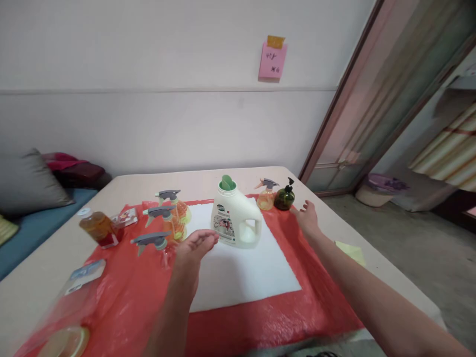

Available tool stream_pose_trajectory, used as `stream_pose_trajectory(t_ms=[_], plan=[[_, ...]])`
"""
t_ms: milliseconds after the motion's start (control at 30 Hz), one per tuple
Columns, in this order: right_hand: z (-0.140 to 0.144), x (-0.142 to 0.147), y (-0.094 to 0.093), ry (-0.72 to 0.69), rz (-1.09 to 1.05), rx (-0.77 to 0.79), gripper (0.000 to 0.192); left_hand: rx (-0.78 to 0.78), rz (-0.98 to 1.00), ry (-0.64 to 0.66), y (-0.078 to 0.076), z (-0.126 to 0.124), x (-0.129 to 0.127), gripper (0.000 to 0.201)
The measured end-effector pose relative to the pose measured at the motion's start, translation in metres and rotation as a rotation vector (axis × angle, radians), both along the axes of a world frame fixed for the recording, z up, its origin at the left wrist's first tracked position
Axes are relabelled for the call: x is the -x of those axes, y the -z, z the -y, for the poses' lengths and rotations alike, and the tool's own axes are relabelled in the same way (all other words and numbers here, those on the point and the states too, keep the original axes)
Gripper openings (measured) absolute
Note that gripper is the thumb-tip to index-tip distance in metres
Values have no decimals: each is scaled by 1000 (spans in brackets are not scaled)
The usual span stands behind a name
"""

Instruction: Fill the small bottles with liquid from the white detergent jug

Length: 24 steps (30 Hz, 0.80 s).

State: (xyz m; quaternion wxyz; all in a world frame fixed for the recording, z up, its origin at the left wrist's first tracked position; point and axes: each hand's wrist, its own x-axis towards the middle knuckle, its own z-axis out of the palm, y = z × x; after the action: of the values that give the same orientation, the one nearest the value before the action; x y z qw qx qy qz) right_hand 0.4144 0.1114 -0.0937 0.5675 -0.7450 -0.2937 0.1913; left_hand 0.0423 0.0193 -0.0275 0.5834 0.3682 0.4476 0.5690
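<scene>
My left hand (195, 250) hovers with its fingers stretched out and holds nothing, its fingertips just left of a cream detergent jug (231, 220) with a green spout. I cannot tell whether they touch it. The jug stands upright on a white sheet (245, 272), its handle to the right. My right hand (307, 215) is open and nothing shows in it. Nearest to it is a dark green pump bottle (284, 199), with an orange spray bottle (267, 198) beside it. Left of my left hand stand several spray bottles with grey triggers, the closest a clear one (163, 250).
A red plastic sheet (245, 327) covers much of the pale table. At the left are an amber bottle (100, 228) with a white cap, a plastic pouch (84, 275) and a round lid-like thing (67, 343). A yellow note (350, 252) lies near my right forearm.
</scene>
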Motion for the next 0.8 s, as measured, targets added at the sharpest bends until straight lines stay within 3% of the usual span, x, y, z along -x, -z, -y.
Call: stream_pose_trajectory(t_ms=[200, 300, 400, 533, 600, 733, 800], plan=[[67, 94, -34, -139, -181, -203, 60, -86, -293, 108, 9, 9, -5, 14], [89, 140, -45, -226, -294, -277, 62, -174, -368, 52, 6, 12, -3, 6], [101, 169, -40, -290, -406, -297, 58, -248, -411, -143, -1, 13, 8, 7], [106, 174, -26, -299, -535, -198, 55, -271, -498, -491, -11, 13, 38, 15], [107, 169, -25, -312, -575, -177, 54, -167, -659, -550, -12, 13, 56, 20], [110, 157, -32, -343, -657, -167, 52, 184, -1249, -317, -3, 11, 85, 33], [112, 154, -36, -349, -681, -142, 51, 296, -1288, -263, 8, 9, 93, 33]])
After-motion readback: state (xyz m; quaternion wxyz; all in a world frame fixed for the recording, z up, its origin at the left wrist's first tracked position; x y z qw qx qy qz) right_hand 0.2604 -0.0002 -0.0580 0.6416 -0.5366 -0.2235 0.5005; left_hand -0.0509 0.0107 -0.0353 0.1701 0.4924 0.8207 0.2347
